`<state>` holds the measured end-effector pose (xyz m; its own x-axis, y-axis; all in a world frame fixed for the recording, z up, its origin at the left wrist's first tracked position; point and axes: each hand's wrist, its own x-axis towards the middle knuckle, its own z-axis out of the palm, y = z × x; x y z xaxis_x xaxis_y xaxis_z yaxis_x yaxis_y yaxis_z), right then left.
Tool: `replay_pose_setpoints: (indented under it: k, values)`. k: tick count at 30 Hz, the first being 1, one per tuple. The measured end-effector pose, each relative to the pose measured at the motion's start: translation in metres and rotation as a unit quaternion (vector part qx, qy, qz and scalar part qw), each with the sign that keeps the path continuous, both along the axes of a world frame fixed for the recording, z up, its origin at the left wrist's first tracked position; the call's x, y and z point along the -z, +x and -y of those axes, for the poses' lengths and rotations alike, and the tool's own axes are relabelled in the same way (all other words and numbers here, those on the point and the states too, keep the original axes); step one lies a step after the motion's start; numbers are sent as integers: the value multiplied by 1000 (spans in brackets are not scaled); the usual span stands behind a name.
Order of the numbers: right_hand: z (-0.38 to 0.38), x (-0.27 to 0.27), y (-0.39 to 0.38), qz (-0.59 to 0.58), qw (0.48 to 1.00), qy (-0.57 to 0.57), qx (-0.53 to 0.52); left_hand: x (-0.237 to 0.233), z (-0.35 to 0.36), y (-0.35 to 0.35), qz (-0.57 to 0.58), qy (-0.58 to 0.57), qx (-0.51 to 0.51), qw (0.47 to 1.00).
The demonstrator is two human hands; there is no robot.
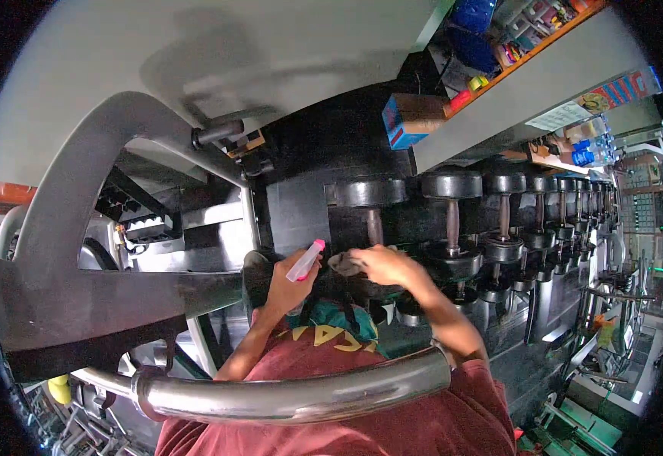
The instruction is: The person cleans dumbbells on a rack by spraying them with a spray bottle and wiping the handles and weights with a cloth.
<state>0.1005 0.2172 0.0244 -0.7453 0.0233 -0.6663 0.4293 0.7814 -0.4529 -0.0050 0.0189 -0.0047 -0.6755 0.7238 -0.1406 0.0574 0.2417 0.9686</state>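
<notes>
My left hand (pixel 290 285) is wrapped round a spray bottle (pixel 306 261) with a white and pink top, its pink tip pointing away from me. The bottle's lower part is hidden by the hand. Just to the right, my right hand (pixel 387 266) is closed on a crumpled grey cloth (pixel 343 264). Both hand and cloth overlap the near end of the closest dumbbell (pixel 375 228), a large black one with a grey handle. Another black dumbbell (pixel 452 220) lies beside it, to the right of my right hand.
Several more dumbbells (pixel 540 205) run along the rack to the right. A grey machine frame (pixel 118 292) stands at left, and a thick metal bar (pixel 293 391) crosses in front of my chest. A blue and brown box (pixel 415 120) sits beyond the rack beside a long counter (pixel 514 99).
</notes>
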Motion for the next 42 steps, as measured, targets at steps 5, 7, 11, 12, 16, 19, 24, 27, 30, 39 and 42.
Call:
replay_pose_setpoints:
  k: [5,7,11,12,16,19,24,27,30,39,42]
  values:
    - [-78,-9,39,-24,993,-107,36,-12,3,-4,1,0,-9,1000]
    - [-92,-10,44,43,995,-69,60,-2,8,-9,12,-11,1,1000]
    - [-67,38,49,-33,969,104,222,7,8,-10,28,-16,-13,999]
    - [-56,43,47,-9,973,82,213,8,8,-9,29,-17,-14,999]
    - [-36,22,40,24,975,152,163,2,9,-10,73,-30,-18,997]
    - [-26,-2,34,39,973,191,120,3,11,-11,56,-33,-12,998]
    - [-10,-42,30,-49,992,94,71,0,13,-16,15,-60,-11,998]
    - [-8,-22,23,-97,987,17,125,-4,9,-17,22,-41,-22,999]
    - [2,15,18,-108,980,24,168,-14,4,-15,89,-89,7,992]
    - [-32,-7,65,-58,973,95,200,-17,7,-4,48,-31,213,975]
    - [-39,-11,80,-55,950,161,261,-15,12,-4,46,-34,238,970]
